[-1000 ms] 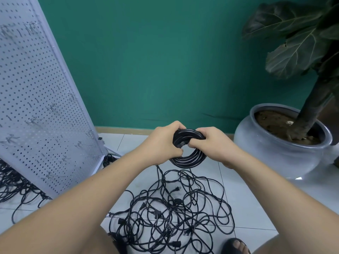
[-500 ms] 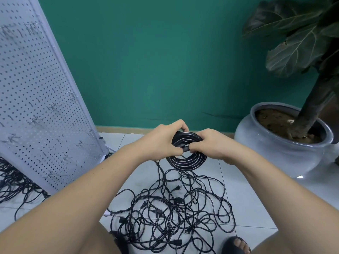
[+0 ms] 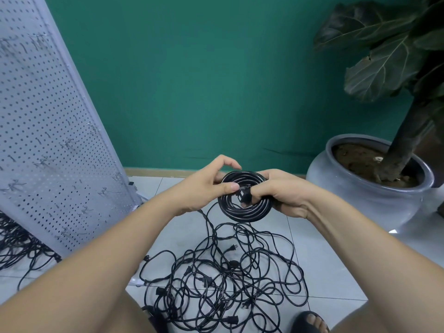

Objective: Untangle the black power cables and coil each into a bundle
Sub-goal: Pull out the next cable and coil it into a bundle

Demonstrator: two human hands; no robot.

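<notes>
Tiled floor (image 3: 319, 251), cable tangle (image 3: 228, 272) at 6 o'clock.
My left hand (image 3: 204, 186) and right hand (image 3: 286, 195) grip the coil (image 3: 245, 213); a slack pinch could let its plug (image 3: 243, 194) spring loose.

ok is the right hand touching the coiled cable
Touching. The head view shows the right hand with fingers curled through the coiled cable, gripping its right side.

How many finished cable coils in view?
1: the coiled cable bundle, held up between the left hand and right hand. The tangled cables on the floor and the loose cables by the pegboard are uncoiled. More coils may be hidden behind the pegboard.
</notes>
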